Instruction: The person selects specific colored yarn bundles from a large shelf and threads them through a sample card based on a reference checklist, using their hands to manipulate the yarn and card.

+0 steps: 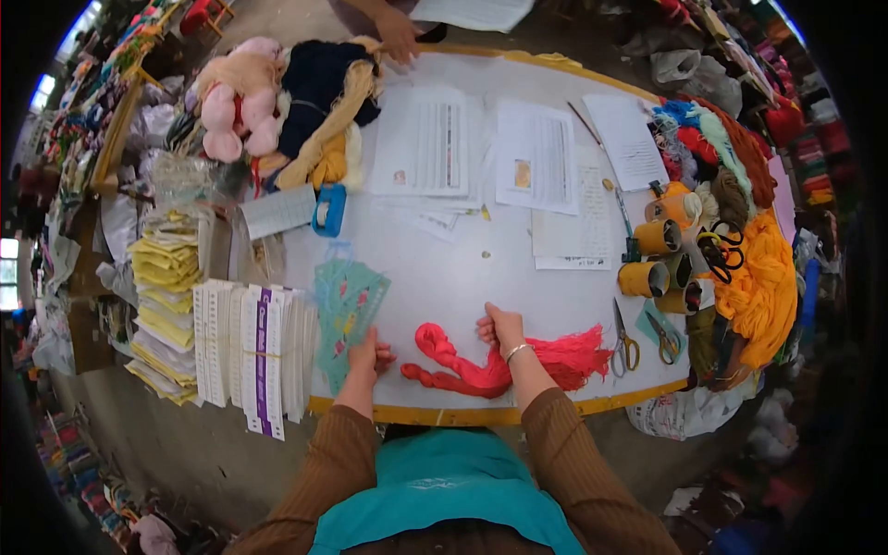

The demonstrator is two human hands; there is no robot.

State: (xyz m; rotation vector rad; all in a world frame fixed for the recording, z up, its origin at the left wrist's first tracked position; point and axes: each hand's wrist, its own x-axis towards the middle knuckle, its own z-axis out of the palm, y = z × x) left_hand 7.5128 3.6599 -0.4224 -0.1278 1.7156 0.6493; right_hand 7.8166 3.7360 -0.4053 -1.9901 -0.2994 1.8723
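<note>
Red yarn point(476, 372) lies along the near edge of the counter point(421, 287). Just beyond, the right hand point(502, 327) has fingers curled; the left hand's point(369, 357) bend at green packets point(349, 298). Whether either clamps anything, I cannot tell. Bare counter opens ahead; 2 scissors point(627, 351) border it rightward.

Brown, fine-ribbed knit left sleeve point(333, 453) and matching right sleeve point(578, 453), both ending on the forearms. Left hand point(370, 357) and right hand point(501, 327) ungloved. Right wrist: thin, silver-coloured metal bangle point(520, 350). Torso: teal cloth apron point(453, 455), small pale marking point(439, 484) mid-front, too small to read.
</note>
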